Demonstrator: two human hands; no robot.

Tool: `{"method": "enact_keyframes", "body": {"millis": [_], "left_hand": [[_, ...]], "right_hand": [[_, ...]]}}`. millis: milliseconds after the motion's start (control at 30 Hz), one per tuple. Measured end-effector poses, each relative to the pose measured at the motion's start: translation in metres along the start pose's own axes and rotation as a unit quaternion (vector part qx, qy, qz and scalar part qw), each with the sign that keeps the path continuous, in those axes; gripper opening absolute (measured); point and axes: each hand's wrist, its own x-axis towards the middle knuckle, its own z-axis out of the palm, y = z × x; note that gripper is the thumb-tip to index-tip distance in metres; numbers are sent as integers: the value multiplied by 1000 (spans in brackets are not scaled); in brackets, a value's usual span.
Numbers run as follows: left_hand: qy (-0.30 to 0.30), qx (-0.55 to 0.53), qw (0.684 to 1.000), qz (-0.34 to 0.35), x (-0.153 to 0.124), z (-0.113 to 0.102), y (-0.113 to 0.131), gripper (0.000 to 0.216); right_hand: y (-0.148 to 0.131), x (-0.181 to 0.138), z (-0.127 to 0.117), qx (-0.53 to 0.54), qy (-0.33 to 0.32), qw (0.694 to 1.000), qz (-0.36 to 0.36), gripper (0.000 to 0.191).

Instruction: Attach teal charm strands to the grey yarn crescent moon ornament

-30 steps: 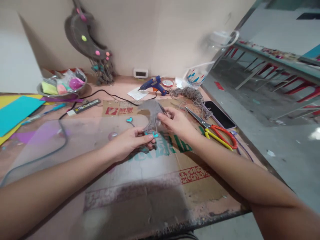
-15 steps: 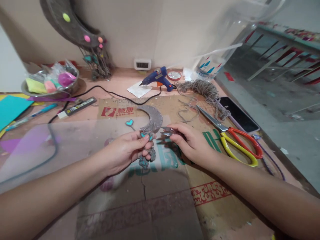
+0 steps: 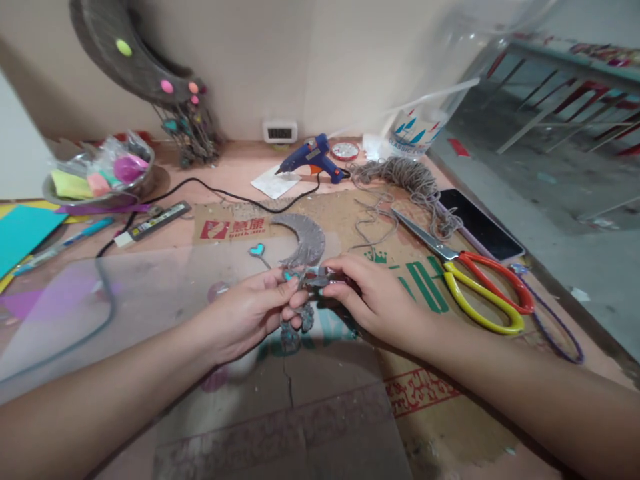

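My left hand (image 3: 250, 308) pinches a cluster of grey yarn strands with small turquoise hearts (image 3: 290, 275) between thumb and fingers. Darker grey tufts (image 3: 296, 323) hang below its fingertips. Above them lies a grey yarn-wrapped crescent moon (image 3: 307, 237), and another turquoise heart (image 3: 257, 250) on a strand rests to its left. In my right hand (image 3: 367, 290) are small pliers (image 3: 320, 277), handles mostly hidden by the fingers. Their metal jaws point left and meet the yarn cluster at my left fingertips. Whether the jaws grip a strand I cannot make out.
Large scissors (image 3: 465, 273), a phone (image 3: 480, 223) and a grey yarn skein (image 3: 400, 180) lie on the right. A blue glue gun (image 3: 310, 160) rests behind the moon. A metal bowl (image 3: 105, 199) and box cutter (image 3: 155, 223) stand left; cardboard (image 3: 345, 407) covers the tabletop.
My right hand has brought the pliers left, from just beside the yarn cluster to against it. My left hand keeps its pinch. The whole view has shifted slightly.
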Motion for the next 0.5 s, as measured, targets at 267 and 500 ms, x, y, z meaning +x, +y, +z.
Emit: {"method": "enact_keyframes", "body": {"millis": [267, 500], "left_hand": [[4, 15, 1000, 7, -1, 2, 1, 15], [-11, 19, 1000, 6, 0, 2, -1, 12]], "right_hand": [[2, 1, 1, -22, 11, 1000, -4, 23], [1, 3, 2, -15, 18, 1000, -12, 22]]}}
